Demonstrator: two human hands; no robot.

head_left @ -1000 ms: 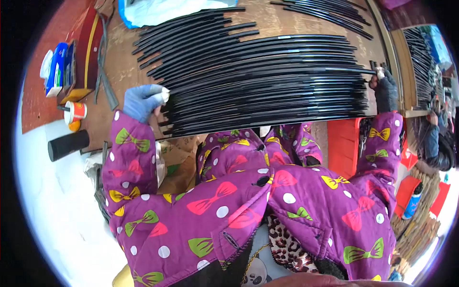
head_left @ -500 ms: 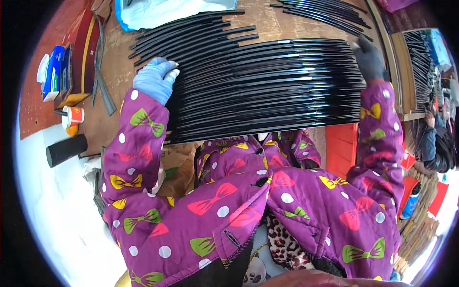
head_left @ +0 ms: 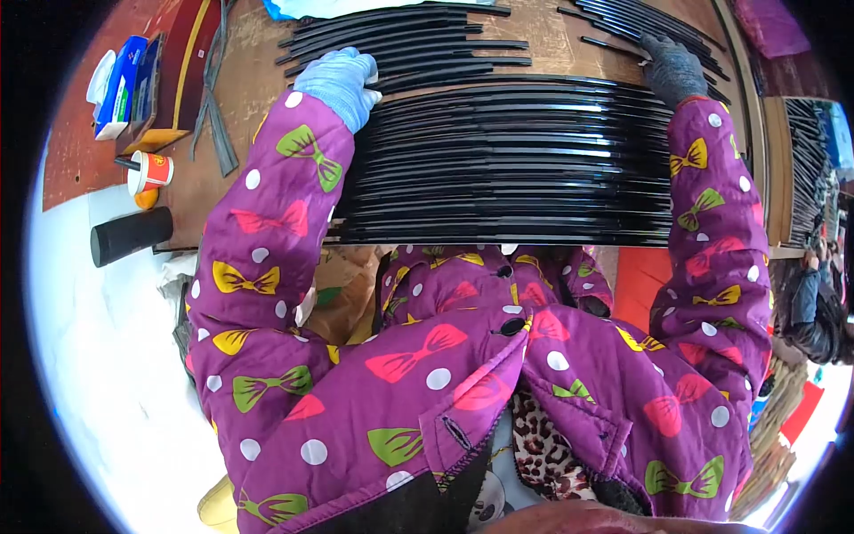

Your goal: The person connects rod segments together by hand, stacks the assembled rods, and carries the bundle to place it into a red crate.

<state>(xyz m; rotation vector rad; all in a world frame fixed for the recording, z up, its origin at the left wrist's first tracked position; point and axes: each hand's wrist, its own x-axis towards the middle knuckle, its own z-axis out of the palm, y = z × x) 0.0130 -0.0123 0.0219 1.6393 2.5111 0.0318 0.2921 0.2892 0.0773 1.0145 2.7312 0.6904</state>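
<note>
Across the scuffed brown wooden table [head_left: 253, 67] lie glossy, slender black rods [head_left: 516, 160] in a wide row. The pale-blue-gloved left hand [head_left: 340, 84] curls by their ends; the dark-gloved right hand [head_left: 673, 69] reaches loose rods. Whether either grips, I can't tell. Another person [head_left: 805, 307] is beyond.

Bright overall | white floor [head_left: 133, 356] at left blown out | pale glare streaks on black strips [head_left: 516, 160] | strong fisheye, edges bowed, corners black | right-hand background soft, small detail unclear | light source unseen
</note>
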